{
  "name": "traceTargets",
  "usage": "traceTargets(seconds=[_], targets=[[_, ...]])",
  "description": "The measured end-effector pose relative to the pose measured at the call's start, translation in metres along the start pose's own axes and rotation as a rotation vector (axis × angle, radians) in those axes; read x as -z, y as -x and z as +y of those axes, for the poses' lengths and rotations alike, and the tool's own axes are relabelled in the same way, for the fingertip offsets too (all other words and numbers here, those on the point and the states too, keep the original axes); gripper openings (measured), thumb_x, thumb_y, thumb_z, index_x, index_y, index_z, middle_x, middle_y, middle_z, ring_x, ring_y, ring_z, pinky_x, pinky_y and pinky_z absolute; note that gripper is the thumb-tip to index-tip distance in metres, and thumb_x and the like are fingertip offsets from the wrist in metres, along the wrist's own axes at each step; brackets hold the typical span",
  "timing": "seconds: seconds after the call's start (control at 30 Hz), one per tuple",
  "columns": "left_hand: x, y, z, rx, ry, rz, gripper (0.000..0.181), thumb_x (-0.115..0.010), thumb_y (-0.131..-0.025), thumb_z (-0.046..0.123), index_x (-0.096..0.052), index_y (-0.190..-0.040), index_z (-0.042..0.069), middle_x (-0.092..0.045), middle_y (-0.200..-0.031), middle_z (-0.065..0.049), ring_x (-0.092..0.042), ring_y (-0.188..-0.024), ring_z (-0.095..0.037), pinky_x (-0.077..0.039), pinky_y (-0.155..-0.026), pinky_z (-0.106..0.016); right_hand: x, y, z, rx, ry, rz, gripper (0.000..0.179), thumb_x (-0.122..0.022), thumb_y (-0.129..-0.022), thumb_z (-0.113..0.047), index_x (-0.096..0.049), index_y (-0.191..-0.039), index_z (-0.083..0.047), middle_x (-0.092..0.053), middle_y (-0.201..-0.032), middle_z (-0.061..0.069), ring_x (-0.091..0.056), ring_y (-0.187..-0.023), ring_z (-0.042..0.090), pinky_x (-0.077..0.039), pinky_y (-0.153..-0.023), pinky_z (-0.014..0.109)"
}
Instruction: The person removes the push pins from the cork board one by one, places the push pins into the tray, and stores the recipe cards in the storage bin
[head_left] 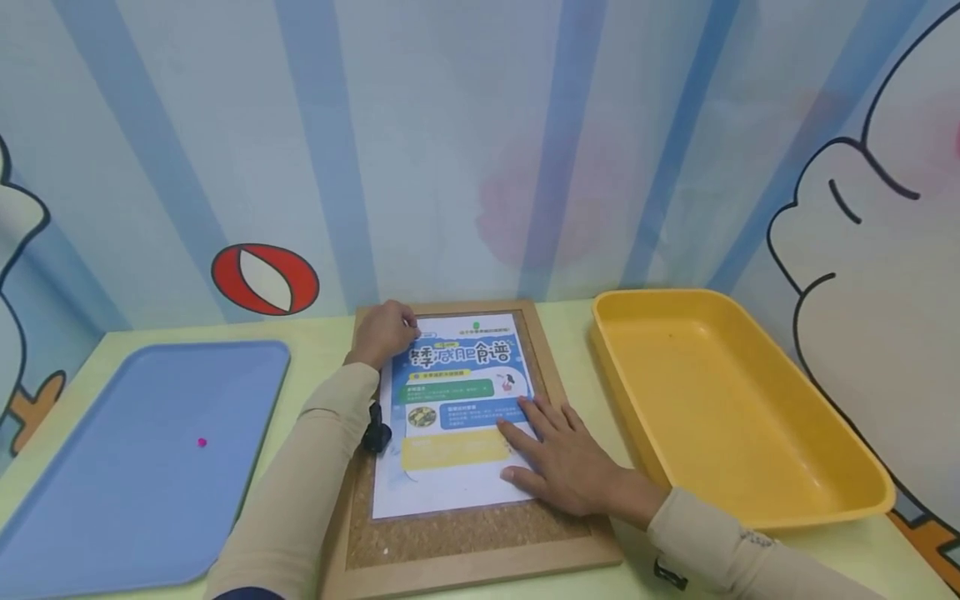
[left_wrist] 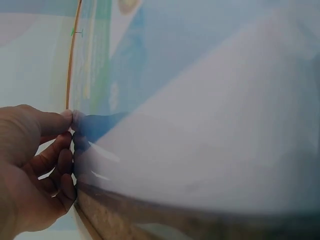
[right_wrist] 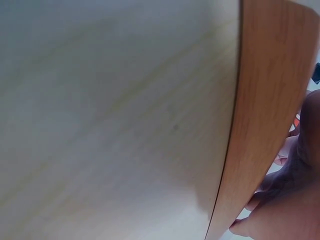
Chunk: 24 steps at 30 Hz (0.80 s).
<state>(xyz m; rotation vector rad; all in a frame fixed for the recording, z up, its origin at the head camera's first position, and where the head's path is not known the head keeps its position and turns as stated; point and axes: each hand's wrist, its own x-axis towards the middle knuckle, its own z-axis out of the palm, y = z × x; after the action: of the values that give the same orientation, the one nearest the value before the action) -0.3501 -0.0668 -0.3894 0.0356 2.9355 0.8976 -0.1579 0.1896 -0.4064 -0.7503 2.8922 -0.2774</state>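
A laminated printed sheet [head_left: 450, 492] lies on a wood-framed cork board [head_left: 420, 537]. At the sheet's upper left corner is my left hand [head_left: 385, 333]. Its thumb and forefinger [left_wrist: 62, 120] pinch what looks like a push pin against the board, mostly hidden by the fingertips. A green push pin [head_left: 476, 326] stands in the sheet's top edge. My right hand [head_left: 566, 458] rests with spread fingers on the sheet's lower right part and the frame beside it. In the right wrist view the frame's wooden side [right_wrist: 265, 100] covers part of that hand.
To the left lies a blue tray [head_left: 165, 500] with a small pink piece [head_left: 202, 442] on it. A deep yellow tray [head_left: 735, 417] stands close to the board's right side. Behind the table rises a striped, painted wall [head_left: 450, 167].
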Motion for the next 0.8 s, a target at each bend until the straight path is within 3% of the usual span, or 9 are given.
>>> traceTargets(seconds=[0.23, 0.53, 0.8], targets=[[0.001, -0.0014, 0.0019, -0.041, -0.044, -0.002, 0.011, -0.063, -0.097, 0.015, -0.068, -0.095, 0.005, -0.065, -0.099, -0.012, -0.059, -0.093, -0.027, -0.046, -0.081, -0.038, 0.0011, 0.0003, 0.0007, -0.01, 0.0, -0.008, 0.067, -0.038, -0.101, -0.059, -0.031, -0.157, -0.024, -0.014, -0.168, 0.015, -0.006, -0.155, 0.04, -0.008, -0.119, 0.067], [-0.0012, -0.0042, 0.0024, -0.084, -0.115, -0.017, 0.016, -0.057, -0.099, 0.013, -0.066, -0.103, 0.001, -0.064, -0.098, -0.014, -0.059, -0.089, -0.026, -0.048, -0.078, -0.036, 0.0018, -0.0014, -0.0002, -0.002, 0.007, -0.003, 0.066, -0.038, -0.101, -0.058, -0.033, -0.157, -0.023, -0.016, -0.167, 0.016, -0.008, -0.155, 0.04, -0.01, -0.119, 0.067], [-0.0026, -0.0048, 0.0011, -0.064, -0.097, -0.018, 0.017, -0.055, -0.1, 0.015, -0.065, -0.103, 0.002, -0.063, -0.1, -0.013, -0.059, -0.09, -0.026, -0.048, -0.079, -0.037, 0.0012, -0.0008, 0.0002, -0.001, 0.009, -0.007, 0.066, -0.038, -0.101, -0.058, -0.033, -0.157, -0.023, -0.017, -0.167, 0.016, -0.008, -0.155, 0.04, -0.01, -0.119, 0.067]])
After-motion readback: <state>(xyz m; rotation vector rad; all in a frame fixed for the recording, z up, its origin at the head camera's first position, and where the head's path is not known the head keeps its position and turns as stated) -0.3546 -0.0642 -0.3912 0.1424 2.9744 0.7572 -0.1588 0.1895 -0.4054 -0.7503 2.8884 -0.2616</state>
